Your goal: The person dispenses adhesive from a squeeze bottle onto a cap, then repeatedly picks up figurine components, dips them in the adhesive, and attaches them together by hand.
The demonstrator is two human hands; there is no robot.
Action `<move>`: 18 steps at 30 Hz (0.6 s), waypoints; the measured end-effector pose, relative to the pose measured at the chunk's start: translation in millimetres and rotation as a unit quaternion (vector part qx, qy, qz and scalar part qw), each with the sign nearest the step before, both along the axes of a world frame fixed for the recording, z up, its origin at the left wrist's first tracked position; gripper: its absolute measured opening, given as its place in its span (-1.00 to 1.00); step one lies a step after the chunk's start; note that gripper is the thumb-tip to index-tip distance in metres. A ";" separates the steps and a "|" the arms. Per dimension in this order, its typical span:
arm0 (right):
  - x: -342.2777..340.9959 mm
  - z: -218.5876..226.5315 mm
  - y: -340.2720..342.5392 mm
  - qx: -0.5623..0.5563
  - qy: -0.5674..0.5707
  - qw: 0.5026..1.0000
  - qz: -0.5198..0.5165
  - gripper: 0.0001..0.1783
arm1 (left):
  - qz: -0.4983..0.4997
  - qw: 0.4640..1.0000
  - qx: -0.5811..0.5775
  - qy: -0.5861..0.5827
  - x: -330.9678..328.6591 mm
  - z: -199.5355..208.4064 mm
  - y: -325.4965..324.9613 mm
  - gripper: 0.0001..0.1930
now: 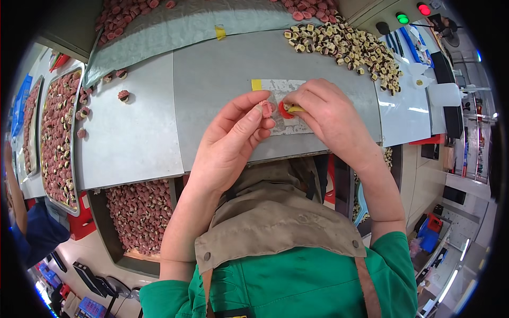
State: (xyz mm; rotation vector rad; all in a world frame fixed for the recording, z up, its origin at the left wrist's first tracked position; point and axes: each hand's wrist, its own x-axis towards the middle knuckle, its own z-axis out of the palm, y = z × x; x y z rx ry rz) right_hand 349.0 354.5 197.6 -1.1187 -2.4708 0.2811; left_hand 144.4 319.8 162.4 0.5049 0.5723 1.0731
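My left hand (231,126) pinches a small pink ridged piece (266,109) between thumb and fingers, over the middle of the grey worktop (228,63). Close beside it, my right hand (330,117) is closed, its fingertips pointing toward the pink piece. A small red rounded thing (284,111) and a slim yellow thing (296,109) show at those fingertips. A pale bit sits there too; my fingers partly hide all of these, so I cannot tell their kinds. Beneath both hands lies a worn whitish sheet (289,85) with yellow tape at one corner.
Cream-and-dark small blocks (344,47) are heaped at the back right, pink pieces (114,18) at the back left. A tray (76,159) and a drawer (119,249) hold pink-and-cream pieces. A co-worker's arm (18,196) shows at far left. Lit buttons (403,19) sit upper right.
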 end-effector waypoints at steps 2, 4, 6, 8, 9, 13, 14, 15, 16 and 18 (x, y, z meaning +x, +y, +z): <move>-1.2 -1.3 0.6 0.004 0.005 1.000 -0.001 -0.76 | 0.002 1.000 0.001 0.000 -0.6 0.6 -0.5 -0.65; -1.7 -1.6 -0.4 -0.016 0.019 1.000 -0.001 -0.77 | -0.008 1.000 -0.006 0.005 -1.3 1.1 -1.2 -0.64; -1.5 -3.1 -2.6 -0.037 0.032 0.999 -0.001 -0.77 | -0.005 1.000 -0.008 0.007 -2.7 1.4 -3.9 -0.64; -0.4 -5.8 -6.5 -0.112 0.095 0.988 -0.038 -0.79 | 0.001 1.000 -0.007 0.009 -3.4 1.5 -4.9 -0.64; -0.3 -7.2 -9.7 -0.111 0.095 0.989 -0.035 -0.79 | -0.001 1.000 -0.005 0.006 -3.4 0.9 -5.2 -0.64; -5.6 -7.5 -24.4 -0.291 0.323 0.897 -0.080 -0.79 | -0.011 0.999 -0.010 0.028 -2.9 5.7 -6.6 -0.63; -7.5 -7.3 -26.4 -0.312 0.378 0.869 -0.070 -0.79 | -0.012 0.999 -0.010 0.029 -2.8 6.9 -6.5 -0.63; -9.2 -7.2 -27.3 -0.311 0.378 0.869 -0.070 -0.79 | -0.017 0.999 -0.012 0.032 -2.6 8.1 -6.3 -0.64; -10.9 -7.8 -27.7 -0.299 0.379 0.874 -0.056 -0.78 | -0.021 0.999 -0.014 0.036 -2.0 8.5 -6.1 -0.64; -13.2 -9.0 -27.0 -0.287 0.380 0.878 -0.041 -0.77 | -0.024 0.999 -0.011 0.038 -0.4 9.1 -5.1 -0.65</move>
